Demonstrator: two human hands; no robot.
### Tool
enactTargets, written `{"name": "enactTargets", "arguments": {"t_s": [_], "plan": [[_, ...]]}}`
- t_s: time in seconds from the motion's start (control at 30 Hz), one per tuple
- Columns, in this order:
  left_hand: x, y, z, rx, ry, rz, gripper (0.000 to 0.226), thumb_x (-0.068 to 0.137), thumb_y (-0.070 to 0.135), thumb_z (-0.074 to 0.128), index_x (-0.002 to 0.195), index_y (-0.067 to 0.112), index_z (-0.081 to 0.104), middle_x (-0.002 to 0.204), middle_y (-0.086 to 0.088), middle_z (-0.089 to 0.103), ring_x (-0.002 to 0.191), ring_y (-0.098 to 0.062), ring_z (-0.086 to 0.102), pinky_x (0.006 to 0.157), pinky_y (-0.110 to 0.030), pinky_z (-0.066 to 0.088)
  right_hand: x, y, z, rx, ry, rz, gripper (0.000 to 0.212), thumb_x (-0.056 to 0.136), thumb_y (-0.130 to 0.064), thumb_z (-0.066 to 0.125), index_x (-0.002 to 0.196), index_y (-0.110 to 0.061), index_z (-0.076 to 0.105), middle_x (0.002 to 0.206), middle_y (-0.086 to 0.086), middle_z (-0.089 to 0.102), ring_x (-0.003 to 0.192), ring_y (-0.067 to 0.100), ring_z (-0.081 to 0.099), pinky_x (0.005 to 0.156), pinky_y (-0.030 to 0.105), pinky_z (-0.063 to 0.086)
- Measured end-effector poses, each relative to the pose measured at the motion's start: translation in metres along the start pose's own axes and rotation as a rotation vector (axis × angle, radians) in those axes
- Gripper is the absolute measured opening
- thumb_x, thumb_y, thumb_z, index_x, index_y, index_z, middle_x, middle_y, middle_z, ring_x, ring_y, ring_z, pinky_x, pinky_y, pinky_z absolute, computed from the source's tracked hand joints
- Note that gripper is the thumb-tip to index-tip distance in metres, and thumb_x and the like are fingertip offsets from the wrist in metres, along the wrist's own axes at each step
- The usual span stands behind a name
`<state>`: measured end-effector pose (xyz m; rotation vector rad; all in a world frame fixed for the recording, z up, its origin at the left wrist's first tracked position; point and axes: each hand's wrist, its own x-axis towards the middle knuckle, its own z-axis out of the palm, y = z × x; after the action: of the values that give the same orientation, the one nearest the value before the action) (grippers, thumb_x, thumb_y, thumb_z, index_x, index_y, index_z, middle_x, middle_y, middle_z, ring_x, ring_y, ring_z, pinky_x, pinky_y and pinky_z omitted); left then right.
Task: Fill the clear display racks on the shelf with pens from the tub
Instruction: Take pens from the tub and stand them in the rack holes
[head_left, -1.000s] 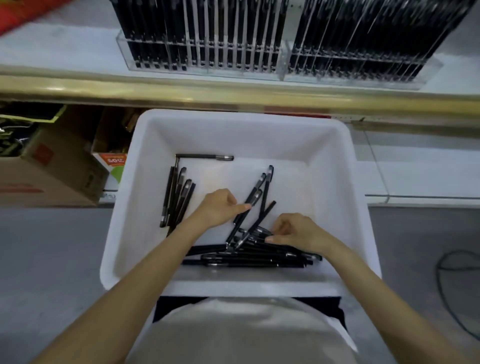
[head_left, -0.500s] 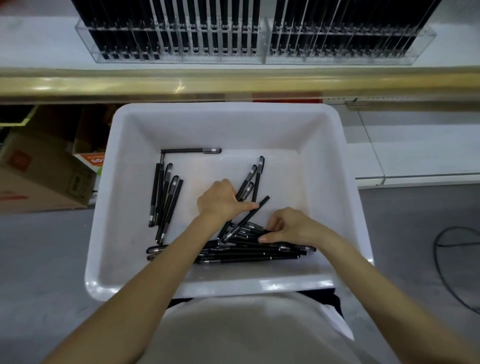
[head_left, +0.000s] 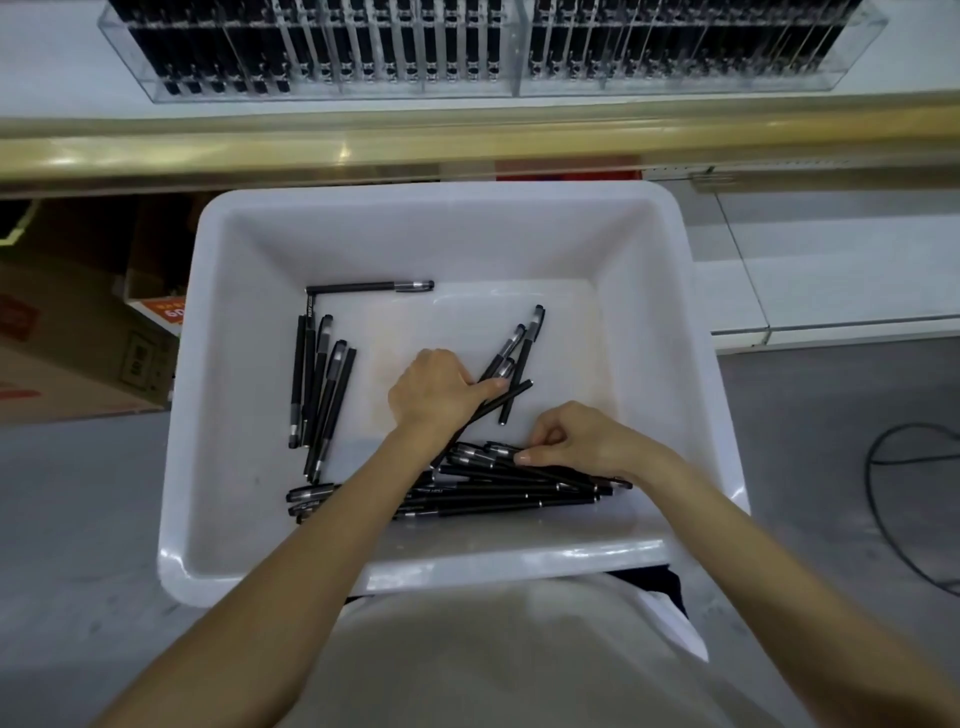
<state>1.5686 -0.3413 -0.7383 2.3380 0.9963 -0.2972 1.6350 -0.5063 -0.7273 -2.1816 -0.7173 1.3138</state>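
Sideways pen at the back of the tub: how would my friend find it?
Look in the white tub. At the far edge of its floor one black pen lies sideways. The other sideways pens are heaped nearest you; this one lies on its own just beyond the left bunch, grey end pointing right.

Display racks (head_left: 493, 52): upper part cut off by the top edge; pen count per slot not resolvable. Left hand (head_left: 431, 395): palm side and fingertips concealed; grip on the diagonal pen (head_left: 511, 398) beneath it cannot be confirmed. Left forearm (head_left: 358, 509): covers the middle of the pile of pens (head_left: 519, 491). Right hand (head_left: 587, 441): curled fingers conceal contact with the pile. Cardboard box (head_left: 67, 353): cut off by the left edge, print unreadable. Cable (head_left: 868, 483): runs out past the right edge
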Motion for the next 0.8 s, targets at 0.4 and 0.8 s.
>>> {"name": "enactTargets", "arguments": {"t_s": [0.4, 0.8], "plan": [[-0.006, 0.008, 0.000, -0.121, 0.028, 0.001, 0.029, 0.081, 0.045, 0.071, 0.079, 0.015, 0.074, 0.088, -0.004, 0.071, 0.071, -0.016, 0.054, 0.064, -0.027, 0.044, 0.002, 0.000, 0.001, 0.021, -0.027, 0.018, 0.025, 0.080, -0.028, 0.075, 0.066, -0.018, 0.057, 0.059, -0.009, 0.051, 0.056, 0.001, 0.045, 0.052, 0.008, 0.032], [0.001, -0.009, -0.043, -0.701, -0.167, -0.034, 0.022, 0.079, 0.025, 0.077, 0.087, 0.006, 0.072, 0.083, -0.002, 0.066, 0.074, -0.010, 0.058, 0.060, -0.018, 0.049, -0.004, -0.017, -0.019, 0.301, 0.096, -0.099, 0.009, 0.082, -0.003, 0.071, 0.086, -0.008, 0.064, 0.068, 0.002, 0.064, 0.061, 0.011, 0.058, 0.057, 0.016, 0.048]]}}
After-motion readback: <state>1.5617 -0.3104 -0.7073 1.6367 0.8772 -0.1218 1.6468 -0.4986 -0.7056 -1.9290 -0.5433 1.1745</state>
